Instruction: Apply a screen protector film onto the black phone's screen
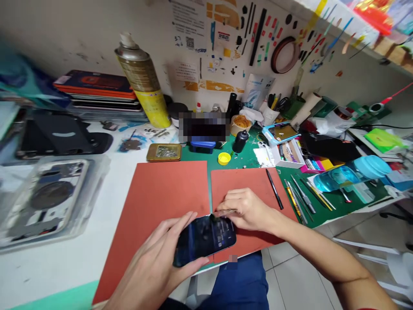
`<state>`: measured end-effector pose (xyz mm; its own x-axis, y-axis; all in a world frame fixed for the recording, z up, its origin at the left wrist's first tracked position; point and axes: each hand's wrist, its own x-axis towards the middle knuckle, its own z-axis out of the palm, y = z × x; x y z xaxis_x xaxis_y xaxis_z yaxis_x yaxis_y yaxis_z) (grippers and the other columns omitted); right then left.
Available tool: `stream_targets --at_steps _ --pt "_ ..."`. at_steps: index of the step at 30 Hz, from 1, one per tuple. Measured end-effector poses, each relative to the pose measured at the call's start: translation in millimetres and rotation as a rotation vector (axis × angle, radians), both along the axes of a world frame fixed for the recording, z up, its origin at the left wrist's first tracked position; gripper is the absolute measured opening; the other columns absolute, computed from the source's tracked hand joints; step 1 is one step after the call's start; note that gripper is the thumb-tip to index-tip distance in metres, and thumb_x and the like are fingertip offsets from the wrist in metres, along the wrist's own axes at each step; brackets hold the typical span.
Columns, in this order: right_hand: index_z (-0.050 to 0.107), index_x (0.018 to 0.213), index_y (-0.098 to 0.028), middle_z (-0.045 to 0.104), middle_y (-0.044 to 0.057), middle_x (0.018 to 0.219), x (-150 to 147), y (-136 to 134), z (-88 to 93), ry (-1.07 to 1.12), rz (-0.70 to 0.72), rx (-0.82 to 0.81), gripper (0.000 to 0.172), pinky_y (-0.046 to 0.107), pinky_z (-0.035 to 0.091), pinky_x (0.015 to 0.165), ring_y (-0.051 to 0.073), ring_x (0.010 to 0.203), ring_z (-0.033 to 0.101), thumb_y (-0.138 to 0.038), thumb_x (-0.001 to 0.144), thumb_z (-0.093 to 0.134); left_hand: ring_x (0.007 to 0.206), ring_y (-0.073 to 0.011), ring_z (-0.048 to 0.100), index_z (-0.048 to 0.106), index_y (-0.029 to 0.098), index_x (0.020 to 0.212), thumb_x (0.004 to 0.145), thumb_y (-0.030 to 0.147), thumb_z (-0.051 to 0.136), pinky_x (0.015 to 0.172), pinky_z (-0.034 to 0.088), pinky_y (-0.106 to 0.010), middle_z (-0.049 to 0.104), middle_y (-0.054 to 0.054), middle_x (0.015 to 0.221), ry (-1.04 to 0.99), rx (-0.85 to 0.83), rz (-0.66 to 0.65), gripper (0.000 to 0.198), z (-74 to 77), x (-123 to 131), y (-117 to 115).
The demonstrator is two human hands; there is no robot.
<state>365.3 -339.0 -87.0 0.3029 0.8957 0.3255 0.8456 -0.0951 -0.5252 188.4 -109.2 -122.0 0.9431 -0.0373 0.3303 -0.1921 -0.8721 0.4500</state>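
Note:
A dark smartphone lies tilted over the near edge of two red mats, its glossy screen side up. My left hand grips it from the left, fingers along the far edge and thumb at the near edge. My right hand is closed in a pinch on a thin, flat, pale strip, which touches or lies just over the phone's far edge near its right end. What the strip is made of I cannot tell. The tips of the right fingers are partly hidden.
A black pen rests on the right red mat. Beyond it lie several tweezers and screwdrivers and a blue water bottle. A spray can, a gold tin and a phone housing in a clear tray stand leftward.

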Motion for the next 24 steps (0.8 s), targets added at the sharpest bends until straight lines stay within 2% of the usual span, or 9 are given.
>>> stream_targets --at_steps 2,5,8,11,15,19,24 --pt "0.080 0.099 -0.016 0.080 0.006 0.084 -2 0 4.5 0.092 -0.041 0.007 0.018 0.031 0.056 0.071 0.019 0.076 0.072 -0.019 0.106 0.063 0.116 -0.0289 0.076 0.045 0.026 0.158 0.094 0.071 0.068 0.096 0.064 -0.040 0.073 -0.012 0.131 0.046 -0.004 -0.009 0.082 3.9 -1 -3" --pt "0.081 0.108 -0.019 0.083 0.007 0.096 -5 -3 13.9 0.210 -0.093 -0.007 0.013 0.035 0.060 0.079 0.021 0.086 0.077 -0.027 0.102 0.072 0.129 -0.0313 0.070 0.037 0.029 0.164 0.091 0.066 0.076 0.105 0.062 -0.044 0.069 -0.012 0.143 0.109 -0.039 -0.038 0.091 10.2 -4 -3" --pt "0.080 0.116 -0.021 0.084 0.007 0.105 -6 -8 24.8 0.276 -0.133 -0.060 0.018 0.038 0.062 0.085 0.023 0.093 0.079 -0.023 0.102 0.069 0.140 -0.0323 0.064 0.031 0.030 0.168 0.088 0.065 0.079 0.113 0.058 -0.046 0.064 -0.013 0.153 0.123 -0.078 -0.060 0.099 17.4 -9 3" --pt "0.079 0.117 -0.021 0.084 0.008 0.108 -3 -17 32.2 0.359 -0.175 -0.082 0.022 0.039 0.064 0.087 0.023 0.097 0.080 -0.020 0.100 0.064 0.141 -0.0332 0.063 0.033 0.030 0.168 0.089 0.067 0.076 0.115 0.056 -0.047 0.062 -0.014 0.154 0.110 -0.082 -0.035 0.097 21.1 -16 12" --pt "0.078 0.117 -0.022 0.084 0.008 0.112 2 -30 34.7 0.502 -0.252 0.009 0.023 0.039 0.065 0.090 0.024 0.102 0.081 -0.022 0.100 0.062 0.137 -0.0349 0.064 0.034 0.028 0.167 0.090 0.070 0.073 0.110 0.058 -0.049 0.063 -0.016 0.150 0.111 -0.059 0.008 0.096 17.4 -23 21" --pt "0.078 0.117 -0.021 0.084 0.007 0.109 -2 -32 34.3 0.435 -0.255 -0.005 0.021 0.038 0.064 0.087 0.023 0.098 0.080 -0.024 0.100 0.065 0.137 -0.0347 0.063 0.034 0.025 0.167 0.095 0.067 0.070 0.109 0.058 -0.049 0.063 -0.017 0.149 0.114 -0.040 0.003 0.091 13.7 -25 21" --pt "0.079 0.116 -0.021 0.084 0.007 0.105 -11 -13 26.2 0.319 -0.205 -0.025 0.018 0.038 0.062 0.085 0.023 0.093 0.078 -0.026 0.100 0.073 0.135 -0.0322 0.064 0.035 0.025 0.165 0.100 0.056 0.070 0.111 0.057 -0.046 0.066 -0.014 0.146 0.100 -0.029 -0.034 0.080 16.4 -21 16"
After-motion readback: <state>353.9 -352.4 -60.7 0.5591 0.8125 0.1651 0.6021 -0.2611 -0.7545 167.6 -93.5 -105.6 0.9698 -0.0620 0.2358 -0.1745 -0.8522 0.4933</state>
